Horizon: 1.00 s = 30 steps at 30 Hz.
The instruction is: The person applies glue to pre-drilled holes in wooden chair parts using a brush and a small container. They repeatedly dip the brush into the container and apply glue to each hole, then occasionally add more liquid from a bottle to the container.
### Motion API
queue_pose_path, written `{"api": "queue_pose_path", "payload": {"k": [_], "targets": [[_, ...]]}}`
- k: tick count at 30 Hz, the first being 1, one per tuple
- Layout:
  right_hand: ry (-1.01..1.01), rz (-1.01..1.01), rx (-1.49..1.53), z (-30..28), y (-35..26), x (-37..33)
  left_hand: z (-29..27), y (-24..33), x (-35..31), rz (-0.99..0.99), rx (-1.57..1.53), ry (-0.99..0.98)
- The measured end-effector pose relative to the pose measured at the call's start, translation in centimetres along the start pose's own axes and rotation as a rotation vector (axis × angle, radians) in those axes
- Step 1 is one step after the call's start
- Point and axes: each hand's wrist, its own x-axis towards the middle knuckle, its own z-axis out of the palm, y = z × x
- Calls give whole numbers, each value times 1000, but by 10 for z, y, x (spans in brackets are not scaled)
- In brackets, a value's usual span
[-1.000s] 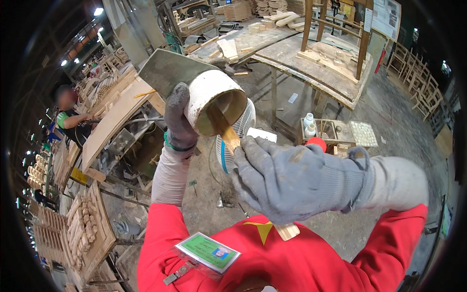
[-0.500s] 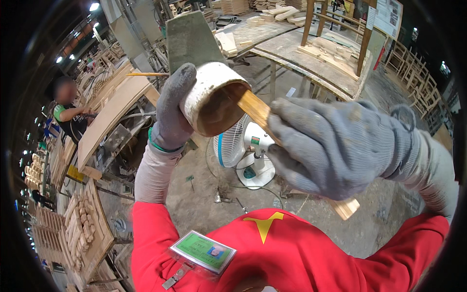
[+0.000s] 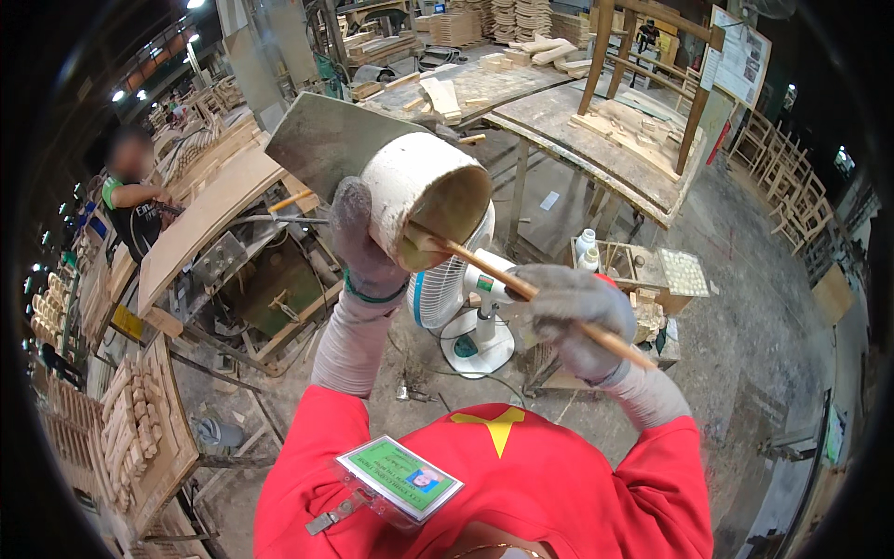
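My left hand [image 3: 358, 233], in a grey glove, is closed around a white, crusted round cup [image 3: 391, 177] whose mouth tilts toward me. Yellowish-brown paste or residue coats its inside. A flat grey-green tapered plate [image 3: 326, 140] projects behind the cup; how it is held is hidden. A thin yellow-orange stick [image 3: 291, 199] pokes out left of my gloved fingers. My right hand [image 3: 577, 312], also gloved and slightly blurred, grips a flat wooden stick [image 3: 494, 272], seen edge-on. Its far end reaches into the cup, near a pale lump at the inner wall.
Below the cup stands a white fan [image 3: 480, 340]. To the right, a small stand [image 3: 652, 289] bears white bottles. A worktable [image 3: 596, 130] with wood pieces lies ahead. A person [image 3: 135, 196] works at left beside a long wooden panel [image 3: 200, 219]. Stacked wooden parts [image 3: 130, 429] lie lower left.
My right hand has drawn back, lower and away from the cup, and the wooden stick has turned edge-on. The cup has shifted right and the plate leans further left.
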Motion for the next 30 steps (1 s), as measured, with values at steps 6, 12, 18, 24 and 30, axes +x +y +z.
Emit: {"api": "queue_pose_path", "payload": {"k": [6, 12, 18, 24, 30], "targets": [[-207, -221, -527, 31, 4, 5, 20, 11, -10, 102, -117, 188], [-199, -96, -449, 57, -3, -16, -8, 12, -11, 33, -218, 348], [-40, 98, -209, 51, 3, -25, -28, 1, -22, -92, -353, 347], [429, 325, 353, 78, 52, -45, 2, -19, -31, -38, -331, 494], [394, 305, 637, 49, 53, -51, 24, -59, -39, 217, -3, 724]]}}
